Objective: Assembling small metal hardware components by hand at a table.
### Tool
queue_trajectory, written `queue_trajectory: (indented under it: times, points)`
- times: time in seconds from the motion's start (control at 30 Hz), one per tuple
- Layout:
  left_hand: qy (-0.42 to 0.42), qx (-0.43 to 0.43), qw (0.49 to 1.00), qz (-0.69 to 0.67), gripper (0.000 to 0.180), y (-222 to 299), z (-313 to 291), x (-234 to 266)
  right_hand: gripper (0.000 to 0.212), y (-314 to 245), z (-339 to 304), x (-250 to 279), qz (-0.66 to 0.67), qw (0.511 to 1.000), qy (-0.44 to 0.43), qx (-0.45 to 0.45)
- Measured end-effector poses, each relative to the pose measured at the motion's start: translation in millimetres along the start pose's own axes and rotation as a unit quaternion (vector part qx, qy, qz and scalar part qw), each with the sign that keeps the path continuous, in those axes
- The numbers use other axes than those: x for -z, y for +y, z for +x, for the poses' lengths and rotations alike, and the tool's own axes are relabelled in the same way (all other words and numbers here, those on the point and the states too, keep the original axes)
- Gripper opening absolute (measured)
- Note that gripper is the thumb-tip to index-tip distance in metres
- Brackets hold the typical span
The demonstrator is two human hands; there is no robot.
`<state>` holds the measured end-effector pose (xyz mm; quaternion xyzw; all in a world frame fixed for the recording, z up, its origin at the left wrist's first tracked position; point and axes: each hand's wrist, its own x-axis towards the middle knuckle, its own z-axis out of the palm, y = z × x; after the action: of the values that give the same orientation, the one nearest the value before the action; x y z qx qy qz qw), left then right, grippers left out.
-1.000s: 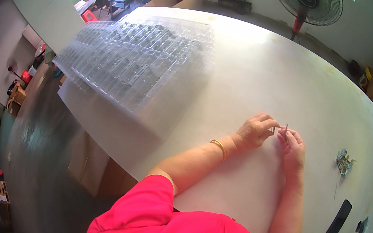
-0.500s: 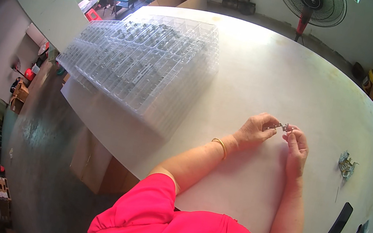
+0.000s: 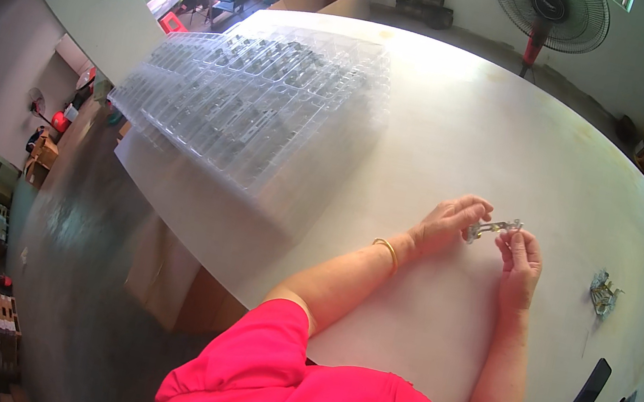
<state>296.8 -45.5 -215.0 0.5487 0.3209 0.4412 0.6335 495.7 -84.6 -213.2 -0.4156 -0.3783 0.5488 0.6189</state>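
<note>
Above the white table, a small slim metal part (image 3: 495, 226), silvery with a hint of brass colour, spans the gap between my two hands. My left hand (image 3: 454, 216), with a gold bangle behind the wrist, has its fingertips closed at the part's left end. At the other end, my right hand (image 3: 522, 262) pinches the part between thumb and fingers. Its exact kind is too small to make out. Right of my right hand lies a small heap of similar metal pieces (image 3: 603, 295).
Stacked clear plastic compartment trays (image 3: 261, 104) holding metal parts cover the table's left side. A dark phone (image 3: 587, 394) and small tools lie near the right edge. A cardboard box (image 3: 161, 280) stands below the table on the left. Behind the table is a fan (image 3: 547, 13).
More of the metal part now shows, stretched between my hands, which are slightly farther apart. My left fingers have straightened somewhat. The whole view has shifted a little.
</note>
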Motion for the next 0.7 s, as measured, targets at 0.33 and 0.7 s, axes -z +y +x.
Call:
queue_trajectory:
  times: [0.33,0.7]
  points:
    - [-0.025,-0.033,0.993,-0.111,0.042,4,2,-2,0.012,4,3,-2,0.208,0.976,0.042,-0.05]
    - [0.032,-0.032,0.986,-0.158,0.035,-2,9,7,0.013,7,-7,-12,0.153,0.982,-0.058,-0.095]
